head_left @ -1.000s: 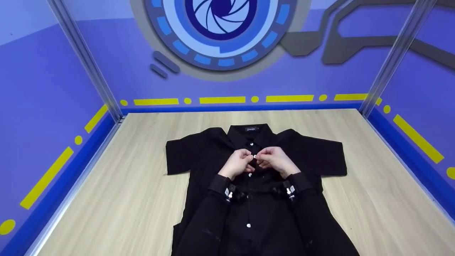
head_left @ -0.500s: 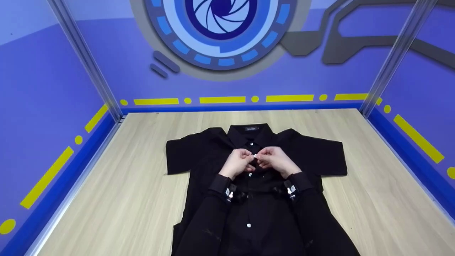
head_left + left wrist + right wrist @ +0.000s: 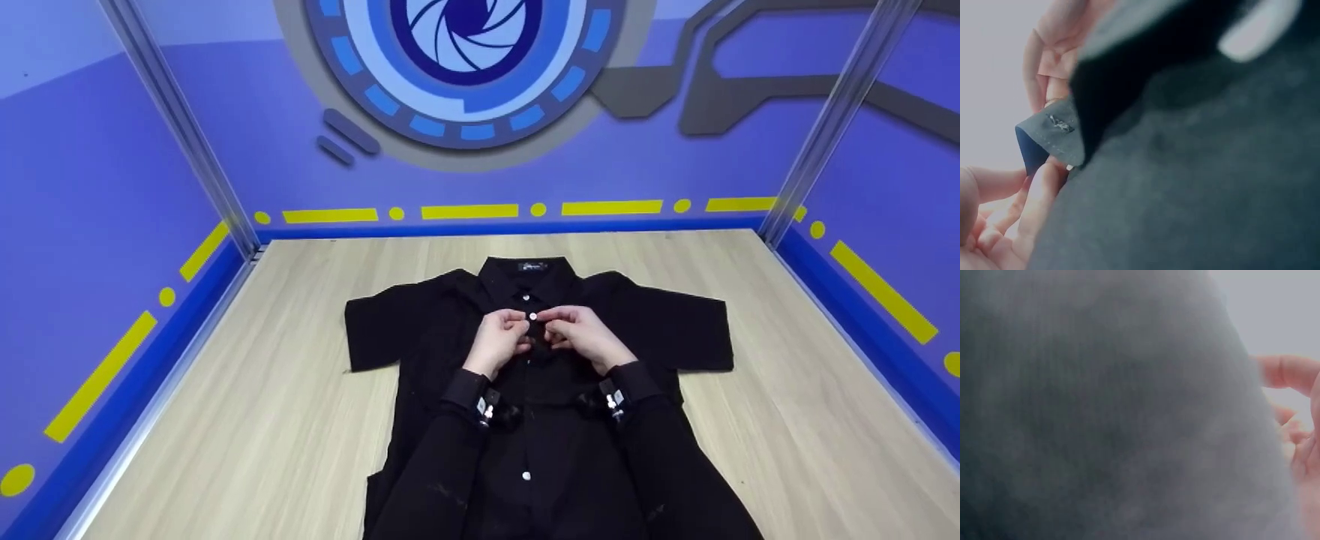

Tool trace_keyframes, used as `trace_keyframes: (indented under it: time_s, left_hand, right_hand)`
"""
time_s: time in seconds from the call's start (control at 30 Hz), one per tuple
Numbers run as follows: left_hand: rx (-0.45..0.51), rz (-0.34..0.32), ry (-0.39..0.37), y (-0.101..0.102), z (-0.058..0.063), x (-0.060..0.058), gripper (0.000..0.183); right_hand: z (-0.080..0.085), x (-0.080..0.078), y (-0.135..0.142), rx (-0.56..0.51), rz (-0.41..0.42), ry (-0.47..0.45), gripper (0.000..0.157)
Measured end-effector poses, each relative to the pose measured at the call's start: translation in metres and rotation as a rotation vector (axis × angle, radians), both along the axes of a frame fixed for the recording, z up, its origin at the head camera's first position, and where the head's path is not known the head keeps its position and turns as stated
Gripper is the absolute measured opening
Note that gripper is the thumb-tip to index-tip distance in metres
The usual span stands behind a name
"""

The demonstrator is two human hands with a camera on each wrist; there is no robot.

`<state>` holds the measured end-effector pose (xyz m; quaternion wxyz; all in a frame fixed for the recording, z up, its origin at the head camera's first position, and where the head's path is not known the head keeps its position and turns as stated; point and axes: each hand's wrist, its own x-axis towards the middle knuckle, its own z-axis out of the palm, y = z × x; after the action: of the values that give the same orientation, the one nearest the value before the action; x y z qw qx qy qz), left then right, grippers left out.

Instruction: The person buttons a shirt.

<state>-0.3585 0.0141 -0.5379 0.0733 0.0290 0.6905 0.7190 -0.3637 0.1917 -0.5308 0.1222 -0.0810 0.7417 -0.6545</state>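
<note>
A black short-sleeved shirt (image 3: pixel 405 319) lies face up, its collar at the far side. Over its upper front, my left hand (image 3: pixel 496 341) pinches the placket from the left, thumb against index finger. My right hand (image 3: pixel 589 336) pinches the cloth opposite, fingertips right at a white button (image 3: pixel 533 316) that shows between the hands. In the left wrist view, a folded flap of black cloth (image 3: pixel 1053 132) with a patch of thread stitches stands up between the two hands. Blurred black cloth (image 3: pixel 1112 405) fills most of the right wrist view and hides much of the fingers.
Another white button (image 3: pixel 526 298) sits at the collar, and one more white button (image 3: pixel 526 476) is lower on the front. Underneath is a pale wooden table (image 3: pixel 247 420). Blue-purple panels (image 3: pixel 637 161) with metal corner posts enclose it.
Both hands have shifted slightly toward the collar, lifting the placket. The white button between the fingertips is now more exposed, and the button below it is largely covered.
</note>
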Motion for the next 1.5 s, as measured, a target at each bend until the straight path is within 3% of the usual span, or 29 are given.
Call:
trace_keyframes:
  time_s: [0.13, 0.2, 0.33, 0.4, 0.67, 0.83, 0.93, 1.07, 1.23, 1.37, 1.5]
  left_hand:
    - [-0.015, 0.005, 0.031, 0.001, 0.000, -0.001, 0.024]
    - [-0.022, -0.009, 0.046, 0.001, -0.001, -0.002, 0.026]
    - [-0.014, -0.045, 0.052, 0.002, -0.002, -0.005, 0.031]
    - [-0.018, -0.051, 0.060, 0.001, -0.002, -0.008, 0.032]
    - [-0.079, -0.041, 0.107, -0.004, 0.000, -0.017, 0.032]
    - [-0.049, -0.043, 0.103, -0.003, 0.001, -0.021, 0.032]
    - [-0.024, -0.042, 0.088, -0.003, 0.001, -0.021, 0.032]
    - [-0.028, -0.034, 0.077, -0.003, 0.001, -0.022, 0.033]
    - [-0.022, -0.027, 0.054, -0.004, 0.001, -0.023, 0.035]
    - [-0.020, -0.059, 0.041, -0.004, 0.006, -0.020, 0.038]
    - [-0.140, -0.120, 0.081, -0.003, 0.016, -0.012, 0.042]
  right_hand:
    - [0.005, 0.001, -0.006, 0.098, -0.021, 0.072, 0.038]
    - [0.009, 0.003, -0.009, 0.205, -0.055, 0.164, 0.038]
    - [0.021, 0.010, -0.018, 0.470, -0.180, 0.349, 0.016]
    - [0.027, 0.015, -0.023, 0.591, -0.219, 0.393, 0.010]
    - [0.029, 0.029, -0.046, 0.920, -0.198, 0.284, 0.041]
    - [0.031, 0.028, -0.054, 1.011, -0.204, 0.251, 0.045]
    - [0.031, 0.027, -0.055, 1.014, -0.198, 0.234, 0.037]
    - [0.030, 0.026, -0.050, 0.940, -0.192, 0.225, 0.024]
    - [0.024, 0.026, -0.040, 0.774, -0.198, 0.239, 0.018]
    - [0.018, 0.028, -0.032, 0.616, -0.198, 0.178, 0.010]
    - [0.015, 0.029, -0.026, 0.447, -0.167, 0.105, 0.004]
